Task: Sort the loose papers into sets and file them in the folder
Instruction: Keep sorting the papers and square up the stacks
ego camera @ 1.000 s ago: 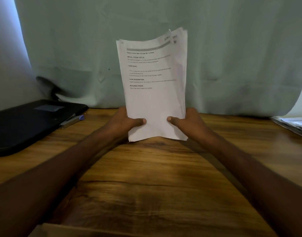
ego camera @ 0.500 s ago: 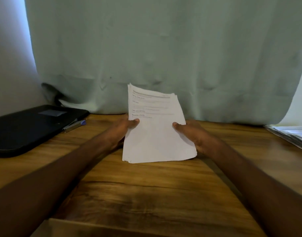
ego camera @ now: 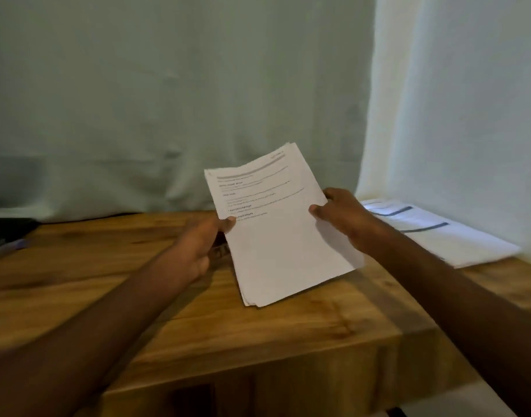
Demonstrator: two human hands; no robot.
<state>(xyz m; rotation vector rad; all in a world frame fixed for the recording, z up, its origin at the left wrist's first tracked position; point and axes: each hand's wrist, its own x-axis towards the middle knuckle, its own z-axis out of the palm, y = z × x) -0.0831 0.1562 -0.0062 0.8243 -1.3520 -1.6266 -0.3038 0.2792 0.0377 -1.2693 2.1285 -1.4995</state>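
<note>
A stack of white printed papers (ego camera: 282, 245) is tilted over the middle of the wooden table (ego camera: 137, 281), its lower edge near or on the tabletop. My left hand (ego camera: 202, 245) grips the stack's left edge, thumb on the top sheet. My right hand (ego camera: 345, 218) grips the right edge, thumb on top as well. A second pile of papers with dark header bars (ego camera: 439, 233) lies flat at the table's right end. A black folder (ego camera: 8, 228) shows only as a dark corner at the far left.
A pale green curtain (ego camera: 168, 100) hangs behind the table, and a white one (ego camera: 469, 115) to the right. A pen (ego camera: 8, 248) lies blurred at the left edge. The table's front edge (ego camera: 258, 371) runs close below my arms.
The stack came down from upright to a low tilt over the table and shifted right. My view turned right, so the folder slid almost out of sight and the right pile came in.
</note>
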